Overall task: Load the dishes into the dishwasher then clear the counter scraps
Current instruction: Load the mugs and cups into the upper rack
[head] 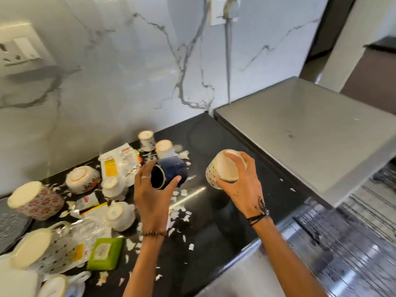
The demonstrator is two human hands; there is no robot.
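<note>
My left hand [153,200] grips a dark blue mug [169,172] tipped on its side, its mouth facing me, above the black counter [214,221]. My right hand [240,181] holds a white dotted cup [225,170], also tilted, nearer the dishwasher. The dishwasher [300,133] stands at the right with a steel top, and its wire rack [353,243] is pulled out below. Several upside-down cups stay on the counter, among them a red-flowered mug [36,200] and a small white cup [120,215]. White scraps [182,211] lie scattered around my hands.
Torn foil wrappers [120,161] and a green packet [105,254] lie among the cups at the left. A grey plate [10,226] sits at the far left edge. A marble wall with a socket [19,50] and a plugged-in cable [228,61] backs the counter.
</note>
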